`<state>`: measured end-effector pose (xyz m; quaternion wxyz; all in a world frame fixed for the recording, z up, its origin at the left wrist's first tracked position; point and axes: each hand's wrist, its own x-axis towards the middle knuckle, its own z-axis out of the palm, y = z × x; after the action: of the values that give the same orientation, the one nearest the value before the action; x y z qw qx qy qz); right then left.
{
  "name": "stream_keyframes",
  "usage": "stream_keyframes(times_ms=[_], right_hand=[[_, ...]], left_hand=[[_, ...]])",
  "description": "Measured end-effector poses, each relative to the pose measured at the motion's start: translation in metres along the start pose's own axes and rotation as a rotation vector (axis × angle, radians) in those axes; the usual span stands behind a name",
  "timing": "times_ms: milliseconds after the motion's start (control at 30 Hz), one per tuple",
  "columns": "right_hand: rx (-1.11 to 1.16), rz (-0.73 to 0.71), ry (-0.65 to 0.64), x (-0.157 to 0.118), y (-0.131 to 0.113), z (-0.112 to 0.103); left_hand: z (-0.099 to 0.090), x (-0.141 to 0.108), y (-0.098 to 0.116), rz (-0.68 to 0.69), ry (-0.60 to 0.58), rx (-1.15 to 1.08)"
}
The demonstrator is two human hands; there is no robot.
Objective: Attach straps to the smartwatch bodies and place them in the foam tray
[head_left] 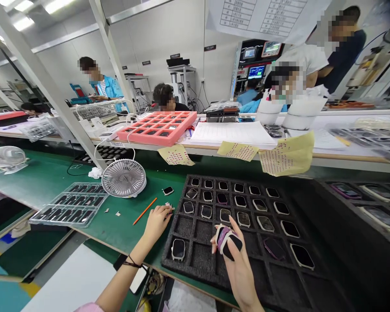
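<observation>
Right hand (237, 262) grasps rounded-square black smartwatch (229, 242), purple-banded, over black foam tray (186, 226) at 6 o'clock; left hand (157, 223) relaxed, loosely curled, at tray's 9 o'clock.

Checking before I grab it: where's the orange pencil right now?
In the head view, the orange pencil lies on the green bench mat, left of the black foam tray, just beyond the person's left hand.

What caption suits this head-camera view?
Right hand holds a smartwatch over a black foam tray; left hand rests beside it on a green workbench.
</observation>
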<state>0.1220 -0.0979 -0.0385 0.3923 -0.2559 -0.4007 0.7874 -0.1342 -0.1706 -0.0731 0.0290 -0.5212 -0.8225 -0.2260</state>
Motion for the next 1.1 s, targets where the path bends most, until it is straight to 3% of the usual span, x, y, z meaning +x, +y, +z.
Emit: stream_keyframes(times_ms=[167,333,433,533,633,700,867,1100], right_hand=[[0.051,-0.021,-0.005,0.001,0.000,0.001],[0.139,-0.056,-0.011,0.002,0.000,0.002],[0.195,-0.072,-0.018,0.002,0.001,0.007],[0.218,-0.087,-0.004,0.002,0.004,0.012],[0.186,-0.098,0.038,0.001,0.006,0.013],[0.154,-0.102,0.070,-0.001,0.007,0.011],[0.120,-0.116,0.090,-0.002,0.011,0.005],[0.060,-0.185,0.057,-0.003,0.018,0.002]], left_hand=[[0.009,0.004,-0.004,-0.009,-0.011,0.006],[-0.008,0.009,0.011,-0.073,0.068,-0.093],[-0.026,0.002,0.048,-0.100,0.099,-0.276],[-0.040,-0.011,0.103,-0.196,-0.042,-0.868],[-0.042,-0.021,0.146,-0.179,-0.081,-1.160],[-0.039,-0.024,0.160,-0.152,-0.074,-1.232],[-0.032,-0.027,0.167,-0.074,0.020,-1.100],[-0.033,-0.032,0.171,-0.122,0.155,-1.124]])
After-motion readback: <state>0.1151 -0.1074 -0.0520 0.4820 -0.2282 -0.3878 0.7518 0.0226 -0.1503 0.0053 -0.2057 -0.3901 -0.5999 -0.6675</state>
